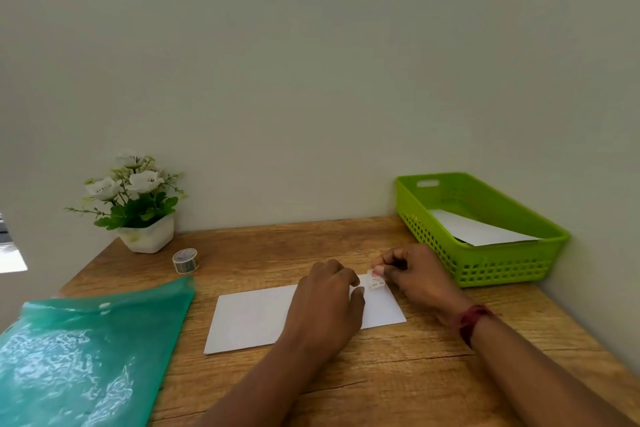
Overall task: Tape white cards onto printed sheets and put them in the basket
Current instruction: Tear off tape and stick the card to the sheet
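A white sheet lies flat on the wooden table in front of me. My left hand rests on its right part, fingers curled at the far edge. My right hand pinches a small patterned piece of tape at the sheet's far right corner. A roll of tape stands at the back left. The green basket sits at the back right with a white sheet inside it.
A green plastic folder covers the table's left front. A white pot of artificial flowers stands in the back left corner against the wall. A red band circles my right wrist.
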`<state>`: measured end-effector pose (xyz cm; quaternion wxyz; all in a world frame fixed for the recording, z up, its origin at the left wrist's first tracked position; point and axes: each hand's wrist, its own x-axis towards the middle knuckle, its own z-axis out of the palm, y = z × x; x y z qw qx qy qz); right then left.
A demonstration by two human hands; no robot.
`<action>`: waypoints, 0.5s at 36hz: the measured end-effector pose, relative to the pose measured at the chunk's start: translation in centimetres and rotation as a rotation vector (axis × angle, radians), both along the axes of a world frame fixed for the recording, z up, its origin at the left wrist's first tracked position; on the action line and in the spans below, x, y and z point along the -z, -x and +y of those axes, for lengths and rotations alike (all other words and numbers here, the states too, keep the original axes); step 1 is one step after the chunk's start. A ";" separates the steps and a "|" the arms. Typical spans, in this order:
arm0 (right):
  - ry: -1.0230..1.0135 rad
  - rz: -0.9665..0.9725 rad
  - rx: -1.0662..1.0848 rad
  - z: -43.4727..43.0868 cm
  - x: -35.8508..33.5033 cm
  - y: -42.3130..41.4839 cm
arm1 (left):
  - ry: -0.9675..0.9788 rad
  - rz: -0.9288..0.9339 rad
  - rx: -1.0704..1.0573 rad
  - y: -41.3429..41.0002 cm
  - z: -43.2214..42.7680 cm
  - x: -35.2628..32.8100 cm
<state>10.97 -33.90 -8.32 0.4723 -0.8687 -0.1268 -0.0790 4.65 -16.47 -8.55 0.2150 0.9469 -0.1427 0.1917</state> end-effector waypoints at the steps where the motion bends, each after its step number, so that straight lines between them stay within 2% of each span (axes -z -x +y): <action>1: 0.008 -0.001 0.001 0.0 0.0 0.0 | 0.002 -0.002 0.002 0.0 0.0 0.0; 10: 0.076 0.018 -0.005 0.0 0.0 -0.1 | -0.058 -0.010 0.045 0.0 -0.7 0.3; 18: 0.122 0.037 -0.022 0.1 -0.2 -0.5 | -0.105 0.108 0.036 -0.2 -0.8 0.8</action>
